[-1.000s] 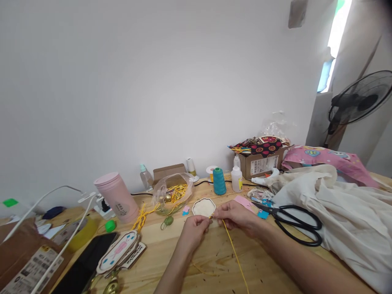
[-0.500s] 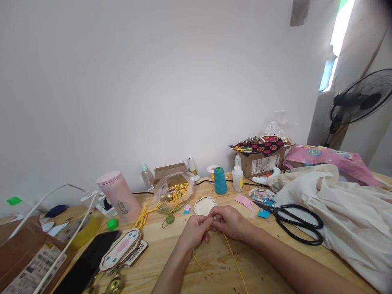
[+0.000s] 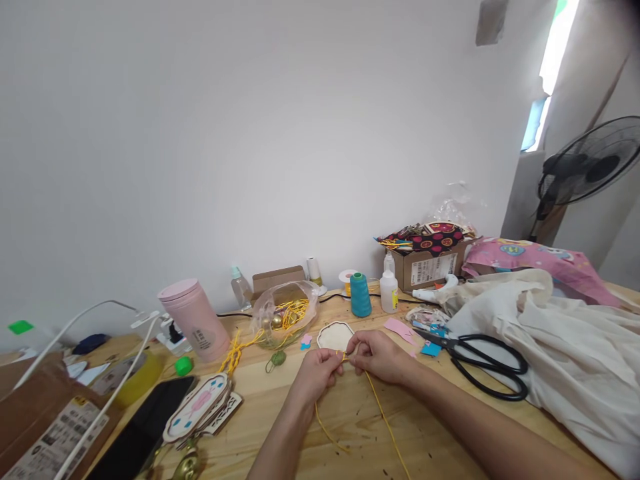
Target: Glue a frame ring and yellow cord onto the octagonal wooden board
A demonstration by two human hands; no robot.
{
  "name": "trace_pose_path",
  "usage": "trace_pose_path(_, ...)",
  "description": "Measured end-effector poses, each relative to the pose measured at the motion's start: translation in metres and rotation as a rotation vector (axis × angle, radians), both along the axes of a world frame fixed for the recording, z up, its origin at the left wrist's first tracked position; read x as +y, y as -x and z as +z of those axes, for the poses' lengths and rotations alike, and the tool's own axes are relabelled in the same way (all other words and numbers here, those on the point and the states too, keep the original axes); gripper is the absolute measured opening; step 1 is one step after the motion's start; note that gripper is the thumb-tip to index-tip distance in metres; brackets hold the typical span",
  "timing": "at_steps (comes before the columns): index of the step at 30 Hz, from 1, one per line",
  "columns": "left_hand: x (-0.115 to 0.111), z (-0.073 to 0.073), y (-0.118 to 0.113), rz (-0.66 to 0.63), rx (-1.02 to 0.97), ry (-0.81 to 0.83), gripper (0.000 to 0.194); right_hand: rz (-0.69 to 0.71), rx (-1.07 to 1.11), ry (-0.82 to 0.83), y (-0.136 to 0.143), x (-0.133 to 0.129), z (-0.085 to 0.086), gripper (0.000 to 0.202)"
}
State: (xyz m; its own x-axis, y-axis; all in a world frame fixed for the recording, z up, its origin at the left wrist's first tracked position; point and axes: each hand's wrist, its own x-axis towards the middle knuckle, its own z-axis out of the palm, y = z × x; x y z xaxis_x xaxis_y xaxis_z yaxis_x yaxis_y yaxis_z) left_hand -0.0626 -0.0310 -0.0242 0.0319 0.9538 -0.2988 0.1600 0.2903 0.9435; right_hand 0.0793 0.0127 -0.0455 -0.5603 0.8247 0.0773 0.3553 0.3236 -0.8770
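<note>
The left hand (image 3: 318, 371) and right hand (image 3: 376, 359) are nearly together over the table (image 3: 280, 433), thumb and fingers of each pinching the yellow cord (image 3: 384, 417), a short bit of which shows between the fingertips. One length runs from below the right hand to the bottom edge of the view; another curves from beside the left wrist onto the wood. The fingers cover much of the join, so I can't fairly tell whether there is a knot there. Just beyond the hands lies the pale plaque (image 3: 334, 333), its near edge partly hidden by them. Past it stand the teal spool (image 3: 361, 296) and a white bottle (image 3: 389, 293). To the right, the black scissors (image 3: 490, 360) lie beside the white cloth (image 3: 560, 353), their blades near a blue scrap (image 3: 431, 349). To the left are a clear bag (image 3: 263, 312) with more yellow cord inside, a pink cup (image 3: 197, 325), and a stack of decorated plaques (image 3: 200, 405) beside the phone (image 3: 140, 430).
</note>
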Motion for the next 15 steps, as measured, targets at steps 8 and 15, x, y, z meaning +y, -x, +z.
trace_pose_path(8, 0.0, 0.002, -0.001, 0.059, -0.014, -0.009, 0.032, -0.008, -0.13, -0.314, -0.001, -0.008, 0.012, 0.023)
trace_pose_path(15, 0.002, 0.001, -0.001, 0.111, -0.048, -0.052, 0.033, -0.006, -0.251, -0.515, -0.003, -0.008, 0.018, 0.019)
